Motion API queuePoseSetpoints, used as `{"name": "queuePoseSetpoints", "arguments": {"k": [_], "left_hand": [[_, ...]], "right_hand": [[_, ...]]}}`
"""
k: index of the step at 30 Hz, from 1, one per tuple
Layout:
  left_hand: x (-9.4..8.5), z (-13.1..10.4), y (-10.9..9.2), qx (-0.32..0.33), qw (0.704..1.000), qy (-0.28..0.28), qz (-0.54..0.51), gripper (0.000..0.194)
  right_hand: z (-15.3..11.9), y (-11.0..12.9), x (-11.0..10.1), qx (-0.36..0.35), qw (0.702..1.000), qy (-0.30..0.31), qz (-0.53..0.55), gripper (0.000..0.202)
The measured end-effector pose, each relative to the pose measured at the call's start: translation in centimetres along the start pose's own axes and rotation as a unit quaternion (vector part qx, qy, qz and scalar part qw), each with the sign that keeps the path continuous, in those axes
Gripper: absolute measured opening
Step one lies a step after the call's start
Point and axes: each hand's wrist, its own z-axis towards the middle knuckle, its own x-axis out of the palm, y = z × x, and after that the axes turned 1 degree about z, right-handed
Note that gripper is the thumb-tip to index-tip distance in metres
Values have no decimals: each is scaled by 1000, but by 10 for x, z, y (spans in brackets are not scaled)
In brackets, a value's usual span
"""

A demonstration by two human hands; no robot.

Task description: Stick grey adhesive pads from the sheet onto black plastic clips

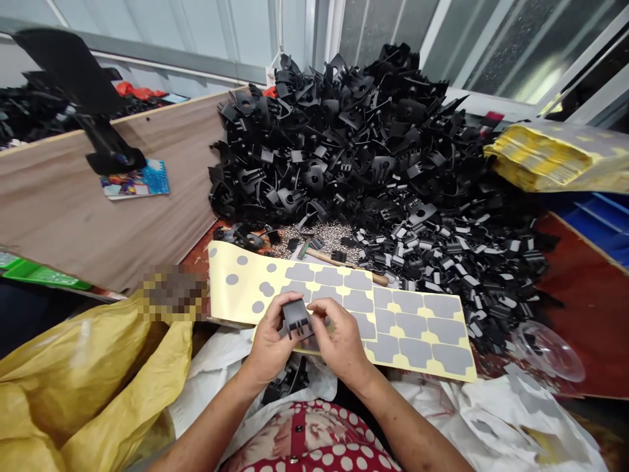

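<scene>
A heap of black plastic parts (354, 144) is lying behind a hammer (344, 263); a yellow bag (73, 387) is slumping at left.

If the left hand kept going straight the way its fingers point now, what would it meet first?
Likely the right hand: the left hand points rightward across the black plastic part both hold, above the yellow sticker sheet. Depth is unclear.

Soft daylight falls from the windows (393, 33) behind the black parts pile (354, 144), evenly bright, with weak shadows. Edges bow with wide-angle distortion; a pixelated patch sits left of the sticker sheet (393, 328).
</scene>
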Motion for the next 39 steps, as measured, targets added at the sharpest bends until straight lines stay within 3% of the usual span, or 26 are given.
{"name": "queuePoseSetpoints", "arguments": {"k": [3, 7, 11, 15, 19, 26, 28, 31, 33, 35, 39], "left_hand": [[-1, 0, 1, -13, 999, -16, -27, 39], [1, 2, -2, -79, 992, -4, -95, 44], [2, 5, -12, -174, 952, 21, -252, 58], [3, 7, -18, -227, 913, 4, -339, 43], [4, 5, -18, -247, 902, 4, -355, 35], [2, 5, -25, -308, 874, 35, -374, 30], [2, 5, -29, -310, 871, 44, -378, 32], [2, 5, -32, -288, 886, 27, -363, 32], [3, 3, -30, -273, 899, 21, -343, 33], [5, 0, -27, -265, 909, 31, -319, 37], [1, -5, -26, -253, 923, 16, -288, 42]], "right_hand": [[-4, -2, 2, 13, 999, 11, 35, 23], [-5, -8, 3, 100, 985, 17, 139, 29], [2, -11, 0, 123, 977, -28, 170, 30], [4, -9, -1, 97, 988, -54, 104, 28], [-2, -7, 2, 111, 990, -22, 89, 33], [1, -16, -5, 185, 944, 66, 266, 37], [3, -18, -10, 168, 951, 58, 252, 31], [1, -13, -18, 55, 996, -21, 66, 14], [-2, -4, -21, -38, 995, -43, -83, 11], [-4, 7, -20, -105, 980, -23, -167, 6], [-7, 22, -22, -116, 983, -1, -139, 11]]}}
